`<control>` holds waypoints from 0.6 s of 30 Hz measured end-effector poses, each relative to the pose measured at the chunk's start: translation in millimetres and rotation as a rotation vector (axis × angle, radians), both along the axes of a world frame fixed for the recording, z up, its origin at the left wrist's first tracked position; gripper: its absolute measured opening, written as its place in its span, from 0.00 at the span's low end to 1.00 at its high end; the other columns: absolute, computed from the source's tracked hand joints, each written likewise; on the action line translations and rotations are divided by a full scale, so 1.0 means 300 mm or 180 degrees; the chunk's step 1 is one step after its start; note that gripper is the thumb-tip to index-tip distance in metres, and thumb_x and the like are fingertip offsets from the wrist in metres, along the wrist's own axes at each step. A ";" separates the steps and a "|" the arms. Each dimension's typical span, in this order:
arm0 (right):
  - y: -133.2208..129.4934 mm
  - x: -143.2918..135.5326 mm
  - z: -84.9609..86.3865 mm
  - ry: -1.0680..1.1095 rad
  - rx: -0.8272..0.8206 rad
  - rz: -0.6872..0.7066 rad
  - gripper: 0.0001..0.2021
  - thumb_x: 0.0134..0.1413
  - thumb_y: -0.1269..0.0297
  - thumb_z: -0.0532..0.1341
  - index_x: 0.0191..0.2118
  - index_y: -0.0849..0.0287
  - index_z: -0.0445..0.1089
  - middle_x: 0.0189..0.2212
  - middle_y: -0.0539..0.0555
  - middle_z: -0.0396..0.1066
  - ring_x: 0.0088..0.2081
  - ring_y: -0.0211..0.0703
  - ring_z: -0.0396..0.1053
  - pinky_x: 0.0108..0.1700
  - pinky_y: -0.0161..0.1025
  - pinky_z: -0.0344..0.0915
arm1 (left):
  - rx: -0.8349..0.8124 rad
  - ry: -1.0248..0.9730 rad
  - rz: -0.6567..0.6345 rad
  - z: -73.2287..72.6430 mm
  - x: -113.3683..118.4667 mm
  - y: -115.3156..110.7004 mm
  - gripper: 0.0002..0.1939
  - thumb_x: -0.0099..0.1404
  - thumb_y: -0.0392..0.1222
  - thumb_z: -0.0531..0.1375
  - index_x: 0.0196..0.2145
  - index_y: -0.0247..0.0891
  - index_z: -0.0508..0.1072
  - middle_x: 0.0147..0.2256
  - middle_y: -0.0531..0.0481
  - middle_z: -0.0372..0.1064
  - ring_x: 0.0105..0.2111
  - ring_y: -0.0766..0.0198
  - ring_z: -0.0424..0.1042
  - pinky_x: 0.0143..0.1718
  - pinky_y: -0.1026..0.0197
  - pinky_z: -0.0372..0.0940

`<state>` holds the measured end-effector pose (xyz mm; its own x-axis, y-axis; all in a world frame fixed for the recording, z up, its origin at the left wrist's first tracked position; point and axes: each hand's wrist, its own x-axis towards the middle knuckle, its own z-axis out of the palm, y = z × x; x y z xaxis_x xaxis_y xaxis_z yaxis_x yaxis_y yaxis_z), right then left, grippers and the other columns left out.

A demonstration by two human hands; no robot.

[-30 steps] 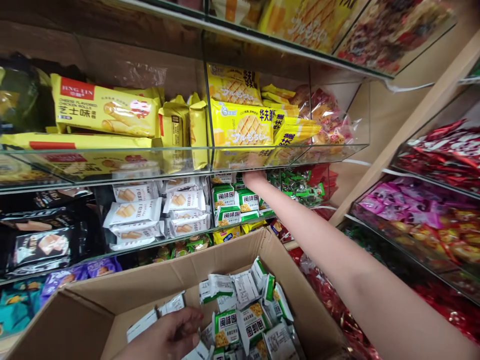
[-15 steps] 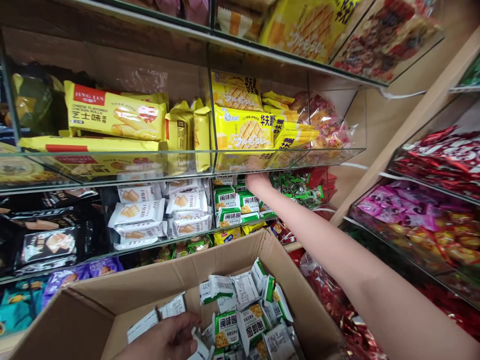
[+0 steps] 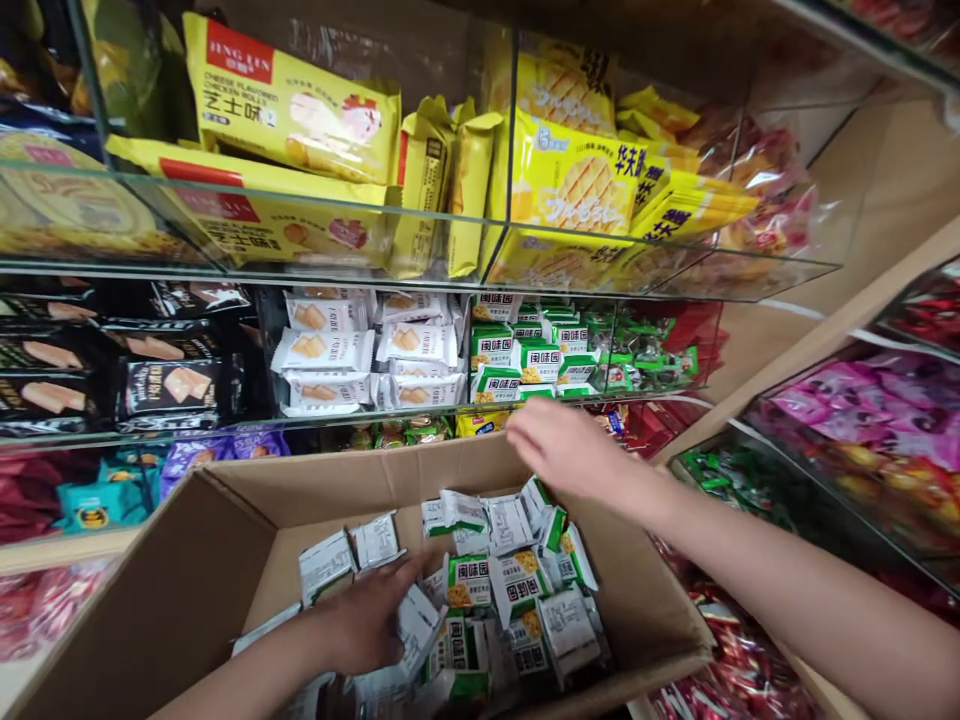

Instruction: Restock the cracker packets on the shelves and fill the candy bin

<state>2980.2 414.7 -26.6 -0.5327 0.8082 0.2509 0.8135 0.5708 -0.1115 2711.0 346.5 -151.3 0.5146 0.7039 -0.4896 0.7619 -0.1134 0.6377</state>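
Observation:
An open cardboard box (image 3: 675, 640) stands before the shelves with many small white-and-green snack packets (image 3: 517, 585) in it. Down inside the box, my left hand (image 3: 367, 610) reaches among the packets, thumb and fingers apart, against a packet showing its white back (image 3: 416, 620). My right hand (image 3: 562, 445) is over the box's far right edge, a little blurred, its fingers curled together with nothing showing in them. Just behind it, matching green-and-white packets (image 3: 540, 360) stand stacked in a clear shelf compartment.
Above hangs a clear shelf with yellow cheese roll packs (image 3: 292, 100) and waffle packs (image 3: 574, 175). Left of the green packets are white packets (image 3: 322, 350) and black packs (image 3: 180, 385). Pink-wrapped sweets (image 3: 840, 410) lie in a tray on the right. Glass shelf fronts project toward me.
My right hand has come out of the green packets' compartment, back over the box edge. My left hand has reached further into the box. The view has shifted, showing the shelves higher and further left.

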 end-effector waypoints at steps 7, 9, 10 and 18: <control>0.004 -0.174 -0.265 -0.1492 -0.2269 -0.0325 0.24 0.48 0.52 0.58 0.42 0.70 0.71 0.40 0.69 0.71 0.42 0.60 0.70 0.39 0.48 0.67 | 0.0095 0.0301 -0.0118 0.041 0.022 0.015 0.25 0.45 0.36 0.58 0.44 0.40 0.73 0.46 0.44 0.70 0.46 0.49 0.68 0.48 0.51 0.60; 0.017 -0.203 -0.310 -0.1595 -0.2384 -0.0395 0.23 0.43 0.58 0.63 0.43 0.71 0.71 0.41 0.70 0.71 0.44 0.63 0.69 0.41 0.50 0.67 | 0.0144 0.0262 -0.0073 0.042 0.007 0.016 0.23 0.49 0.39 0.58 0.45 0.40 0.72 0.47 0.44 0.69 0.47 0.50 0.67 0.50 0.52 0.59; 0.020 -0.212 -0.321 -0.1617 -0.2416 -0.0402 0.23 0.40 0.62 0.63 0.44 0.71 0.70 0.42 0.71 0.70 0.45 0.63 0.68 0.41 0.50 0.67 | 0.0150 0.0187 -0.0056 0.042 -0.002 0.018 0.22 0.50 0.41 0.58 0.46 0.41 0.71 0.48 0.45 0.69 0.48 0.50 0.66 0.51 0.53 0.58; 0.013 -0.138 -0.159 -0.0374 -0.2738 0.0200 0.31 0.40 0.69 0.59 0.55 0.65 0.58 0.49 0.63 0.67 0.45 0.50 0.69 0.41 0.42 0.67 | -0.0190 -0.0904 0.0958 0.138 0.010 0.049 0.38 0.54 0.54 0.59 0.58 0.37 0.55 0.55 0.41 0.60 0.52 0.54 0.62 0.53 0.57 0.56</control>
